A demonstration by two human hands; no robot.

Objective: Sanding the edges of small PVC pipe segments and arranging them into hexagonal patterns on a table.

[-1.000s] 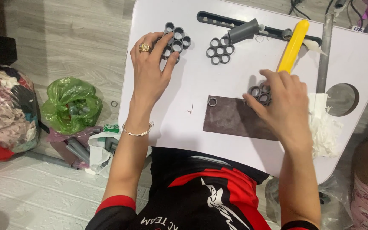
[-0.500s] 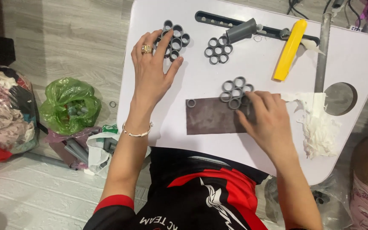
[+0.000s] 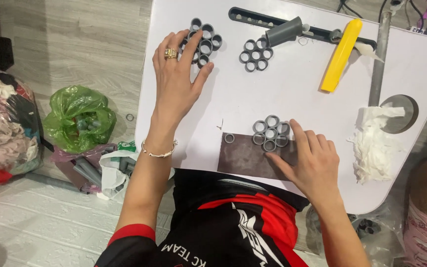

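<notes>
A cluster of grey pipe rings [image 3: 270,133] lies at the upper edge of a dark brown sheet [image 3: 245,157] on the white lap table [image 3: 292,94]. My right hand [image 3: 312,160] rests flat on that sheet, fingers spread, fingertips just beside the cluster. A single loose ring [image 3: 229,138] sits at the sheet's left corner. My left hand [image 3: 176,81], wearing a gold ring, lies flat with its fingers spread, fingertips touching another ring cluster [image 3: 202,42]. A third ring cluster [image 3: 255,54] lies further right.
A grey pipe piece [image 3: 283,32] lies on a black slotted bar [image 3: 253,20]. A yellow tool [image 3: 341,54], a metal rod [image 3: 379,54] and crumpled white tissue [image 3: 371,143] are at the right. A green bag [image 3: 77,118] and grey pipe bits sit on the floor.
My right hand slid the ring cluster and the brown sheet toward me and to the left, then drew back off the cluster. The left hand stayed by the top-left cluster.
</notes>
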